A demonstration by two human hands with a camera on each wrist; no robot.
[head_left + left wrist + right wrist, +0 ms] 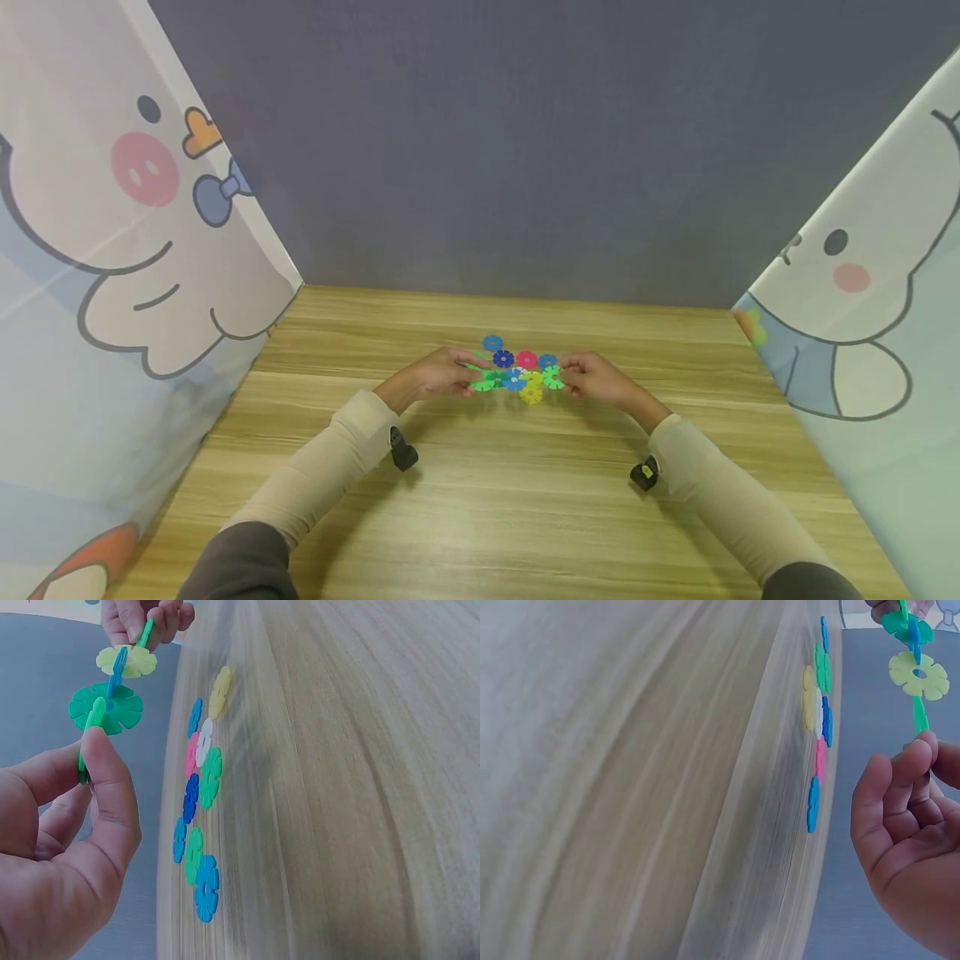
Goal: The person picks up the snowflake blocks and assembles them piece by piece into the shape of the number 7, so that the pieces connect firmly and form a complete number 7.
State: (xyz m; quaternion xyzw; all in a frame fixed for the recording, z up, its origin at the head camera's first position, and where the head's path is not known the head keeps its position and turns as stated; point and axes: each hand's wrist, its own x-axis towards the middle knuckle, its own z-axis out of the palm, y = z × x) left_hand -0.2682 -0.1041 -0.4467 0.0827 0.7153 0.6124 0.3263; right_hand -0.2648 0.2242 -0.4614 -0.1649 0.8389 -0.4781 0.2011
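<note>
A short chain of slotted snowflake discs hangs in the air between both hands, above the table. My left hand (444,373) pinches the bright green disc (93,720) at one end between thumb and fingers. Slotted in a row after it come a darker green disc (124,709), a blue disc (118,669) and a yellow disc (901,673). At the other end, my right hand (600,380) pinches a light green disc (920,714) with its fingertips. Fingers partly cover both end discs.
Several loose discs lie flat on the wooden table (480,492) beneath the chain, among them a pink disc (192,754), a white disc (205,742) and a dark blue disc (190,796). A grey panel (510,150) stands behind; printed cloths flank both sides.
</note>
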